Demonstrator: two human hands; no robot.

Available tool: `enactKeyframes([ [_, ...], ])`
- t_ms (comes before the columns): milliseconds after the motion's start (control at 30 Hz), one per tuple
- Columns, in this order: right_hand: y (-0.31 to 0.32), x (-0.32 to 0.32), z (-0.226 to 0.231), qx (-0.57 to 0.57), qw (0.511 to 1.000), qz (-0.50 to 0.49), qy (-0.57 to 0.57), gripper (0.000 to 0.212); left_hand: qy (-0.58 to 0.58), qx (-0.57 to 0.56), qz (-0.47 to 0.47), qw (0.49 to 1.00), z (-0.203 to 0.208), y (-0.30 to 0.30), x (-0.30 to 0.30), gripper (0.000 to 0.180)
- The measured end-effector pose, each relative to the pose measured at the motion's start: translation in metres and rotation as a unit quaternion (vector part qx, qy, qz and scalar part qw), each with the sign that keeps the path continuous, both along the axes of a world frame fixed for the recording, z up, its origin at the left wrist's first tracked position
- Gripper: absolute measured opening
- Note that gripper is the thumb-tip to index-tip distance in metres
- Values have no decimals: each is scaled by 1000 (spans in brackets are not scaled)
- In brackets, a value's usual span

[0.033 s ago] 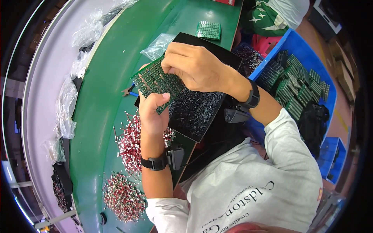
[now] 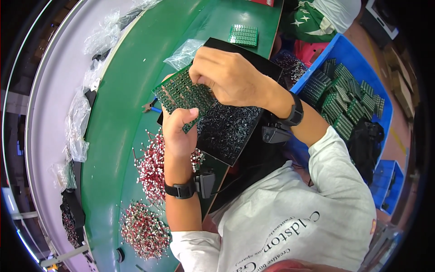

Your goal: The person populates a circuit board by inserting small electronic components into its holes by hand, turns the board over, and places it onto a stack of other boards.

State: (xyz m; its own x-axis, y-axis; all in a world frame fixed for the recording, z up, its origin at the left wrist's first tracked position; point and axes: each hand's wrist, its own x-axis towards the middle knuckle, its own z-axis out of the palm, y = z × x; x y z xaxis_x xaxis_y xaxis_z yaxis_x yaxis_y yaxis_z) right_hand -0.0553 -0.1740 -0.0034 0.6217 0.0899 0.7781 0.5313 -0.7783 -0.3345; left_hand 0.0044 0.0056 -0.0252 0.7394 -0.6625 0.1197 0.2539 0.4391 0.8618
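My left hand [image 2: 177,129] grips a green circuit board panel [image 2: 179,93], thumb across its face and the other fingers hidden behind it. The panel is tilted and bears rows of small dark parts. At its upper right edge, my right hand [image 2: 231,77] is closed in a pinch against the face. Whatever sits between those fingertips is hidden. Beneath both hands lies a black tray [image 2: 262,63] holding many small black pieces [image 2: 229,131]. A blue-handled hand tool [image 2: 152,108] lies partly behind the panel.
Piles of red-and-white wires [image 2: 149,174] lie on the green table [image 2: 106,181]. A clear plastic bag [image 2: 183,53] and more green panels [image 2: 243,35] are farther back. At right, a blue bin [image 2: 379,81] holds several panels. Another person [image 2: 310,20] is at the upper right.
My right hand's fingers have shifted very slightly at the panel's edge. Everything else looks the same.
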Motion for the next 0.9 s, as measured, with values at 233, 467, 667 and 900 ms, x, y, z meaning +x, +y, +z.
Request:
enactKeyframes([
  [233, -15, -1, 3, 19, 1000, 1, -15, 7, -26, 0, -72, 997, 13, -3, -4, 55],
  [467, -11, -1, -1, 29, 997, 65, 5, 9, 14, -3, -8, 1000, 14, -3, -7, 71],
  [667, -6, -2, 0, 15, 999, 36, 18, 9, -20, 8, -13, 1000, 18, -6, -9, 74],
  [900, -20, -7, 9, 12, 1000, -11, 15, 6, 15, -24, -49, 998, 19, -7, -8, 72],
])
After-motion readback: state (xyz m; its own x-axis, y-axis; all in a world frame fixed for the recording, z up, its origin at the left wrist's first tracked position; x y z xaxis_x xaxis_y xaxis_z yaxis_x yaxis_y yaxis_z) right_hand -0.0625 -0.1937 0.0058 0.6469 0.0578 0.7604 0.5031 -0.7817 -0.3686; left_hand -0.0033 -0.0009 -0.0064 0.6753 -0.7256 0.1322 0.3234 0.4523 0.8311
